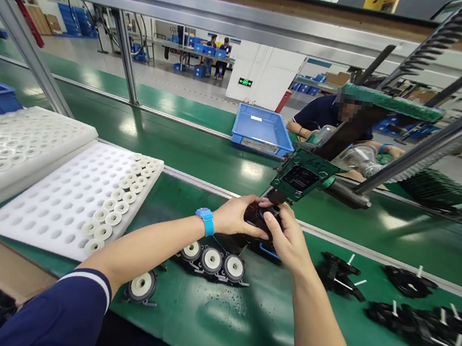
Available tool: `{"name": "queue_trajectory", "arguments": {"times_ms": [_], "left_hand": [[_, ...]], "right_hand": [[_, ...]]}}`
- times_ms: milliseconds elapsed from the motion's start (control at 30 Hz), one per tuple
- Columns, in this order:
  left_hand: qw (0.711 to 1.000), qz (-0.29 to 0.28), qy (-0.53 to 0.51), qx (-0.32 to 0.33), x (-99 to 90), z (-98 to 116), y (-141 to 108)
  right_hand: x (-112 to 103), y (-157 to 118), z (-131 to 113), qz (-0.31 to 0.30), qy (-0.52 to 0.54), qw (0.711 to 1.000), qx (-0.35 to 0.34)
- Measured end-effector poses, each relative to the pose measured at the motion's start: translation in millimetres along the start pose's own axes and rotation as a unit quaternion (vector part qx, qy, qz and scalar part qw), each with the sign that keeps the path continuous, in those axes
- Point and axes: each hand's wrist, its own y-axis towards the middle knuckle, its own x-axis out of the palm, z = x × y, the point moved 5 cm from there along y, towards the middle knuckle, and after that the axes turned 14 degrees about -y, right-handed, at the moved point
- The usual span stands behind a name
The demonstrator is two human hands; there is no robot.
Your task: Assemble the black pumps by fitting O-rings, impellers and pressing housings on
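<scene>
My left hand [239, 215] and my right hand [283, 235] close around a round black plastic part [257, 215] from both sides. They hold it under the head of a green bench machine [301, 177], whose lower tip reaches down to it. My fingers hide much of the part. On the bench below lie black housings with cream-white wheels in them, three of them in a row [212, 260] and another housing [141, 286] nearer to me. A blue wristband [206, 221] circles my left wrist.
On the left, a white foam tray [51, 193] holds several cream wheels [114, 218] along its right side. Black parts with white pins [420, 325] lie at the right. A blue bin [263, 127] stands beyond the metal rail. Across the bench a co-worker [320, 114] sits behind the machine.
</scene>
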Motion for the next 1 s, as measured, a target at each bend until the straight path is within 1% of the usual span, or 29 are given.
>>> {"name": "queue_trajectory", "arguments": {"times_ms": [67,200,400,567,833,1000], "left_hand": [[1.000,-0.003,-0.011,0.000,-0.1,-1.3,0.3],[1.000,-0.018,-0.013,0.003,0.3,-2.3,1.5],[1.000,-0.025,0.004,-0.016,-1.8,-4.5,5.6],[1.000,-0.024,0.009,-0.009,-4.6,-5.7,9.2],[1.000,-0.028,-0.001,-0.004,-4.5,-8.7,9.9],[1.000,-0.018,-0.001,0.005,-4.3,-9.5,9.3]], "right_hand": [[-0.2,3.0,-0.7,-0.025,-0.010,0.999,-0.025],[1.0,0.5,-0.3,-0.043,-0.034,0.998,-0.043],[6.2,-3.9,2.4,-0.038,-0.069,0.996,-0.046],[7.4,-0.3,3.9,-0.032,-0.081,0.995,-0.057],[5.6,4.7,7.4,-0.053,-0.067,0.995,-0.050],[8.2,1.8,7.7,-0.042,-0.071,0.996,-0.032]]}}
